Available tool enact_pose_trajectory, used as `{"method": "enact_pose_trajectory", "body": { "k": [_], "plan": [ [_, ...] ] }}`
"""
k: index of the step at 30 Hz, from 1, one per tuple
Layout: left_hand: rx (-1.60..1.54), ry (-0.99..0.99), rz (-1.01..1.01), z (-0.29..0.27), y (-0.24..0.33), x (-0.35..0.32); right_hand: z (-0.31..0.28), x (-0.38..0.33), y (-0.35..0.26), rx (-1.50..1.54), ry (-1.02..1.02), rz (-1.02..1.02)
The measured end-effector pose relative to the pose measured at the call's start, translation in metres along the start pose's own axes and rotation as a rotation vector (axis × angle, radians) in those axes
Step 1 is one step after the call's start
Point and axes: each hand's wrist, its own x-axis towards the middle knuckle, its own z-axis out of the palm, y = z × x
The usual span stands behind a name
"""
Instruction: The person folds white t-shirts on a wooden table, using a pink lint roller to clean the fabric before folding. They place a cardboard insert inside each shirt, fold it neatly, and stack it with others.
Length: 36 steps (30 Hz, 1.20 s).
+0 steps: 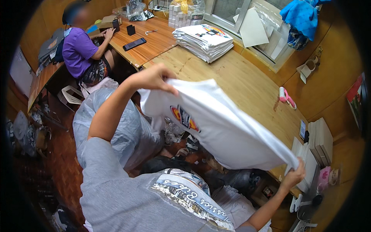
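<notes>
A white T-shirt [232,127] with a small colourful print hangs stretched between my two hands, partly over the table's near edge. My left hand [156,79] is closed on its upper left part, fingers pinching the cloth. At the lower right, my right hand [295,176] grips the other end of the same T-shirt. Behind it on the table stands a stack of folded white T-shirts [203,42], the top one showing a print. The cloth hides part of the tabletop and the floor below.
On the wooden table [247,73] lie a pink-handled lint roller [286,97] and a phone [302,128], with white boards [320,141] beside it. A large clear plastic bag [116,127] bulges left of me. A co-worker in a purple shirt [79,48] sits far left near another phone [134,44].
</notes>
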Motion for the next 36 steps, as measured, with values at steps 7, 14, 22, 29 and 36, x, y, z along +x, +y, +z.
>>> {"method": "enact_pose_trajectory", "body": {
  "k": [7, 14, 22, 29, 36],
  "plan": [
    [0.127, -0.042, -0.149, -0.022, -0.042, -0.003, -0.024, 0.061, 0.016, 0.305, -0.288, -0.076],
    [0.336, 0.096, -0.029, -0.044, -0.052, 0.015, -0.047, 0.118, 0.116, 0.283, -0.281, -0.07],
    [0.475, 0.099, 0.017, -0.06, -0.038, 0.021, -0.081, 0.104, 0.147, 0.519, -0.644, 0.151],
    [0.305, 0.254, 0.022, -0.069, -0.035, 0.022, -0.078, 0.094, 0.166, 0.811, -0.384, 0.253],
    [-0.148, 0.428, 0.212, -0.133, -0.018, 0.006, -0.083, 0.113, 0.162, 0.765, -0.383, 0.223]
  ]
}}
